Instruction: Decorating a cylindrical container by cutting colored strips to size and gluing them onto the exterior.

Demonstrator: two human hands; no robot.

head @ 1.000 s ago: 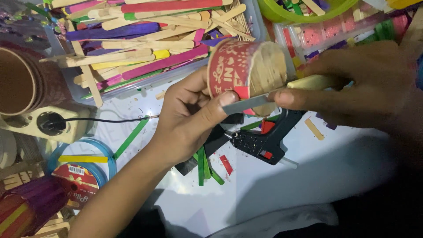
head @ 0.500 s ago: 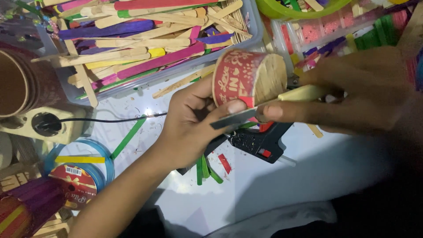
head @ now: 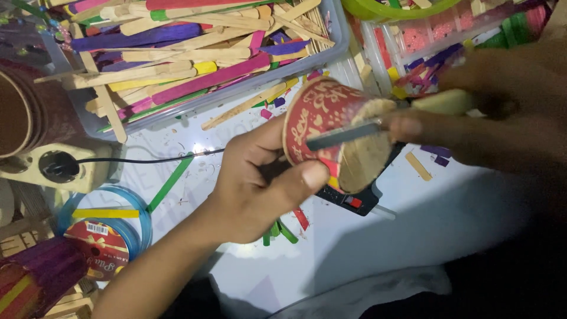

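Two hands worked a blade against a red paper cup above a cluttered craft table.

The left hand (head: 254, 186) gripped the red paper cup (head: 322, 127) with fingers curled round its side and thumb pressed near its stick-covered base, holding it on its side near the middle of the scene. The right hand (head: 502, 112) had its fingers closed on a craft knife (head: 378, 121), whose grey blade lay across the cup's edge. Just beneath lay a black glue gun (head: 351, 198); farther left sat a clear tray of coloured craft sticks (head: 195, 59).
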